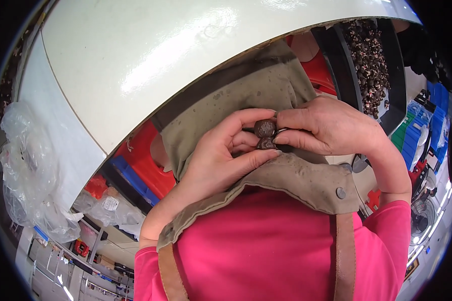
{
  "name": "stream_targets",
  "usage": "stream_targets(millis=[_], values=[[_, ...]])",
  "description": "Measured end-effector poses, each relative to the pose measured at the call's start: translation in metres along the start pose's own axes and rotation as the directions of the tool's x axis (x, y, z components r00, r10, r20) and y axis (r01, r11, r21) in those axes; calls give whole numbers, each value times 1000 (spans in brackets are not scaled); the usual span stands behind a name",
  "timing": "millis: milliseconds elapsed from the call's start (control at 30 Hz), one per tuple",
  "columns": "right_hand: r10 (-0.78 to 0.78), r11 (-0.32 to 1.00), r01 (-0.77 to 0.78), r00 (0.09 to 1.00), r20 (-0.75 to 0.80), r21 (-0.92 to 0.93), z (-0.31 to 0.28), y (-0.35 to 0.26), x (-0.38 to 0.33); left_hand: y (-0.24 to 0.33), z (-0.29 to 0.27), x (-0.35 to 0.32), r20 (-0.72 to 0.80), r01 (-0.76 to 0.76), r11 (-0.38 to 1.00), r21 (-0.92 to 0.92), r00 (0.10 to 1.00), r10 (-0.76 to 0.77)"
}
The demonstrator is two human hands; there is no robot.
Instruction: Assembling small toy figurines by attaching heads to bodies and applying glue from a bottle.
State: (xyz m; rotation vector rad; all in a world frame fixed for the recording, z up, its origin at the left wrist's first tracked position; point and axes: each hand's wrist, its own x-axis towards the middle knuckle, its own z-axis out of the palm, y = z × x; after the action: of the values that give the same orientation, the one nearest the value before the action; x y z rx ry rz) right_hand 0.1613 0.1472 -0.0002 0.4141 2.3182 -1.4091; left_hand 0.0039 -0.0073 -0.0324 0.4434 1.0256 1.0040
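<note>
A small, glossy dark brown piece [265,128], with a round ball-like top over a smaller lower lump, is held above my lap. My left hand [211,153] closes round it from the left, index finger above and thumb below. From the right, my right hand [331,125] pinches at its side with thumb and index finger touching it. A thin pale curved edge and something dark show between those right fingertips, too small to make out. Beneath both hands lies the grey-brown apron [236,95], spotted with dark stains.
A white tabletop [135,55] curves in front of me. At the right, a dark tray [398,75] holds many small dark brown pieces with pink bits. Clear plastic bags [35,165] hang at the left. Red stools [145,165] stand under the table; blue bins [432,125] are far right.
</note>
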Motion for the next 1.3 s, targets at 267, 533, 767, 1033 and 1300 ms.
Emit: stream_targets(millis=[267, 533, 767, 1033, 1300], values=[[-55, 996, 71, 960, -275, 48, 9, 5, -18, 3, 4, 2, -12, -15, 1000, -7, 1000, 15], [-37, 996, 7, 934, -355, -85, 21, -4, -23, 4, 7, 2, -37, -46, 999, -4, 998, 45], [-65, 988, 6, 926, -372, -157, 23, -6, -20, 1, 5, 1, -31, -62, 997, 33, 998, 63], [-63, 985, -3, 922, -383, -171, 25, -7, -18, 1, 4, 1, -34, -72, 996, 51, 997, 73], [-46, 982, -31, 918, -393, -187, 26, -9, -18, -1, 4, 1, -38, -89, 992, 86, 995, 92]])
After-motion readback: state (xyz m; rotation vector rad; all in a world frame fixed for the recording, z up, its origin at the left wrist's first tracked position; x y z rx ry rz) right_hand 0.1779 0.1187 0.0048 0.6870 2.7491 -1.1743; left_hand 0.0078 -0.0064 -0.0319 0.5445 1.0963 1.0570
